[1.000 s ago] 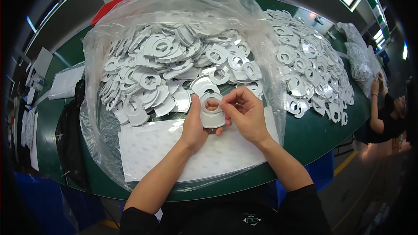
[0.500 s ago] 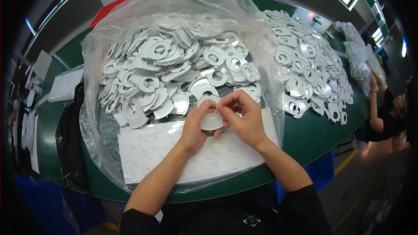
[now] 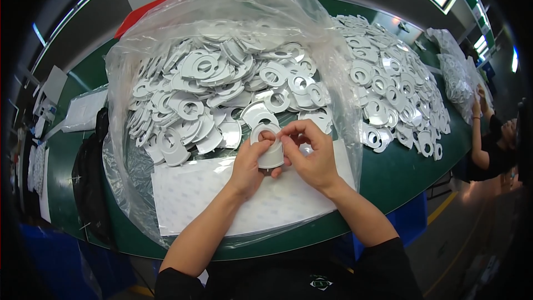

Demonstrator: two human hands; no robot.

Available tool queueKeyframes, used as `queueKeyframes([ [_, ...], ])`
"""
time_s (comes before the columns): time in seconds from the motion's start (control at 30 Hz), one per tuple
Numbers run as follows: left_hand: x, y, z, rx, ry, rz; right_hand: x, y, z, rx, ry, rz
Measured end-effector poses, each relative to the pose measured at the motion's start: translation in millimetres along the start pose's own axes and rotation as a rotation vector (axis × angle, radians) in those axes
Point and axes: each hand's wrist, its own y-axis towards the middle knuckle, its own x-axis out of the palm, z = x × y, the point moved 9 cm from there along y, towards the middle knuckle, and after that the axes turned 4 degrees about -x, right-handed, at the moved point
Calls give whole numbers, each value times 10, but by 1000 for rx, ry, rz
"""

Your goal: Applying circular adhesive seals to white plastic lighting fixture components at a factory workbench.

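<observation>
In my left hand (image 3: pixel 246 168) is a white plastic plate (image 3: pixel 272 158) with a ring-shaped opening at its far end and a curved near edge. The thumb lies over its left side, and other fingers show beneath it. My right hand (image 3: pixel 315 158) meets the ring's right rim with thumb and index finger pinched together. Whatever is between those fingertips is too small to make out. Both hands are above a stack of white sheets (image 3: pixel 194 203). Just beyond them, many similar plates (image 3: pixel 189 105) lie heaped on a clear plastic bag (image 3: pixel 125 172).
A second heap of white plates (image 3: pixel 388 86) covers the green table (image 3: pixel 408 180) on the right. A black cloth item (image 3: pixel 89 183) and a white packet (image 3: pixel 84 110) lie at left. Far right, another person's arm (image 3: pixel 477 133) reaches toward plastic bags (image 3: pixel 455 72).
The plate has shifted slightly in my left hand, and more of its ring shows. My right fingertips remain pinched at its rim, with a small change in finger position.
</observation>
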Motion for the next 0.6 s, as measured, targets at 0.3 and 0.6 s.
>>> queueKeyframes([
  [0.3, -74, -4, -11, 5, -16, 75, -10, -64, -600, -594, -598, 123],
  [0.6, 37, -13, -6, -1, 38, 8, 10, 10, 144, 272, 232, -22],
])
